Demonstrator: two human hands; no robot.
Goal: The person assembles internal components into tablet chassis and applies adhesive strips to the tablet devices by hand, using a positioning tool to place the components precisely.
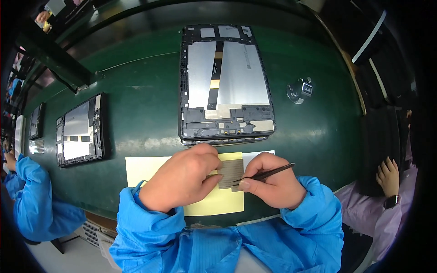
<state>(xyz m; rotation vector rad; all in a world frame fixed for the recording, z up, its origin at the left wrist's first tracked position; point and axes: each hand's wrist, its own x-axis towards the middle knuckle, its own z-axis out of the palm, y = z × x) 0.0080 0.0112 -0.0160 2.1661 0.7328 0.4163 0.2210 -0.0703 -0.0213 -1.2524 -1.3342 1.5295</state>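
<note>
Nearest the body, two forearms in bright blue smock sleeves come in from the lower edge and meet over a pale yellow backing sheet [209, 204] lying flat on the dark green belt surface [136, 123]. The left hand [182, 179] is curled, its fingertips pressing the left edge of a small grey-brown striped strip pad [231, 172] that rests on the sheet. The right hand [273, 182] grips thin black tweezers [266, 174], whose long axis runs from upper right down to lower left, with the tips touching the pad's lower right corner. The pad sits between both hands, touching each; the right hand's tool is the closer worker.

Just beyond the hands lies an opened black tablet frame with silver shielding plates [226, 84], its long axis pointing away from the person. Farther right stands a small metal tally counter [300, 89]. To the left, a second opened tablet frame [81, 129] lies well apart.
</note>
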